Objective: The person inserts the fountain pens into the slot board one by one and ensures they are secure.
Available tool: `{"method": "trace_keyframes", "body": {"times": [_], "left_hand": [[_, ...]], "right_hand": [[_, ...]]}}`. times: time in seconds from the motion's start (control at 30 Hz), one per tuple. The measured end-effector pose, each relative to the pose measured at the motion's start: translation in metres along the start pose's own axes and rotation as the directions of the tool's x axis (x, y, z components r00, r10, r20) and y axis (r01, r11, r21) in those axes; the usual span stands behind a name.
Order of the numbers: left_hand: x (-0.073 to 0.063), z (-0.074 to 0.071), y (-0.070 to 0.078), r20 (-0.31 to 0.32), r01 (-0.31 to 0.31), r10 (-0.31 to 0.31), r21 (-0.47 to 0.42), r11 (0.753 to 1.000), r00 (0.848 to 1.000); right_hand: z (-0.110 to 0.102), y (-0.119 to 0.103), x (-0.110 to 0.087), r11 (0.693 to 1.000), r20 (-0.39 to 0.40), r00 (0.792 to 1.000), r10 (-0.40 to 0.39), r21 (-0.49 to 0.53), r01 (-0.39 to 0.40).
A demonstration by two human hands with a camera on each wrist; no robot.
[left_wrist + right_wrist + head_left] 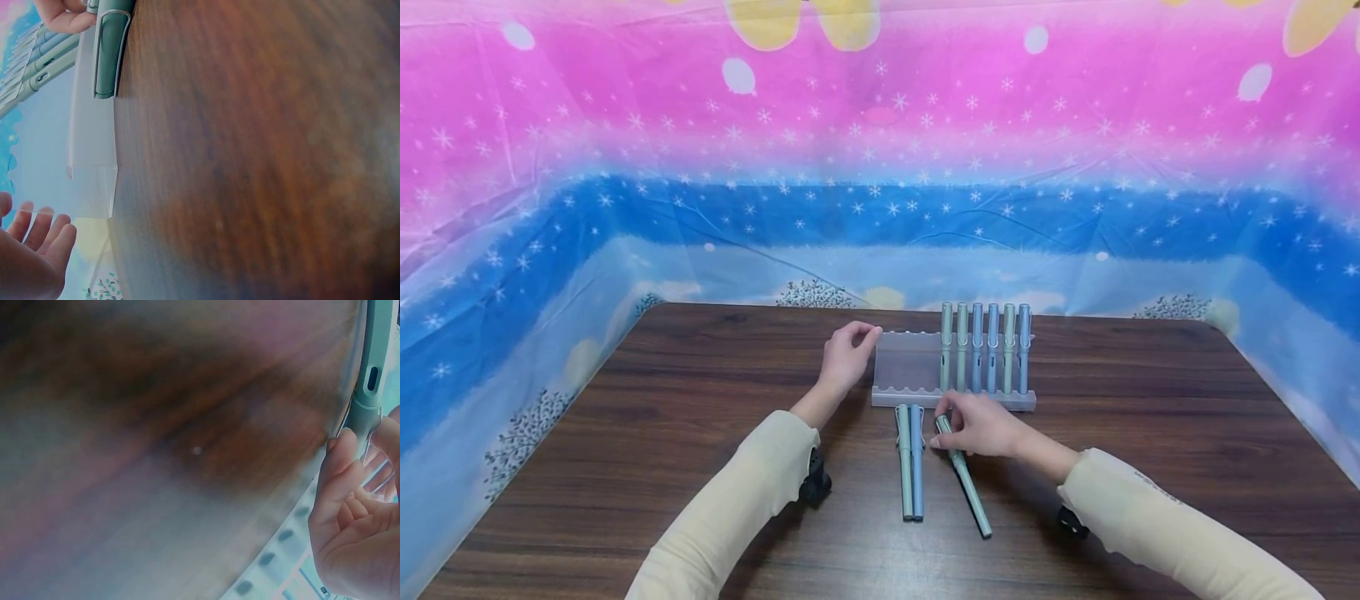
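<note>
A clear pen display rack stands on the table, with several green and blue pens upright in its right-hand slots. My left hand pinches the rack's upper left corner; in the left wrist view its fingers show at the edge of the clear panel. Just in front of the rack, my right hand grips a green pen by its clip end between thumb and fingers. That pen slants toward the front right. In the right wrist view the same pen runs upward from the fingertips.
A green pen and a blue pen lie side by side in front of the rack, left of my right hand. Dark wood tabletop surrounds everything. A pink and blue patterned cloth hangs behind the table's back and sides.
</note>
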State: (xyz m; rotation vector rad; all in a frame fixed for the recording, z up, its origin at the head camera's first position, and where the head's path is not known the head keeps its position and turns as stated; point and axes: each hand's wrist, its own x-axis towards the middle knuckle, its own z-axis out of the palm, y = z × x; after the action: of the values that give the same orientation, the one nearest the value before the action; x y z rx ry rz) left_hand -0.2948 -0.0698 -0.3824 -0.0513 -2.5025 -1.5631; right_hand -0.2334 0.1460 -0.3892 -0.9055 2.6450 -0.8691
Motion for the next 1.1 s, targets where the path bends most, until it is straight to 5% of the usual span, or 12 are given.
{"method": "trace_keyframes", "body": {"times": [0.3,1.1], "left_hand": [[-0.001,0.0,0.0,0.004,-0.005,0.005,-0.012,1.0,1.0],[0.001,0.001,-0.001,-0.005,0.002,-0.002,-0.011,1.0,1.0]], "right_hand": [[-0.006,0.004,0.001,0.991,-0.025,1.0,0.02,0.134,-0.016],[-0.028,-0.006,0.012,0.989,-0.176,0.984,0.026,0.149,0.001]]}}
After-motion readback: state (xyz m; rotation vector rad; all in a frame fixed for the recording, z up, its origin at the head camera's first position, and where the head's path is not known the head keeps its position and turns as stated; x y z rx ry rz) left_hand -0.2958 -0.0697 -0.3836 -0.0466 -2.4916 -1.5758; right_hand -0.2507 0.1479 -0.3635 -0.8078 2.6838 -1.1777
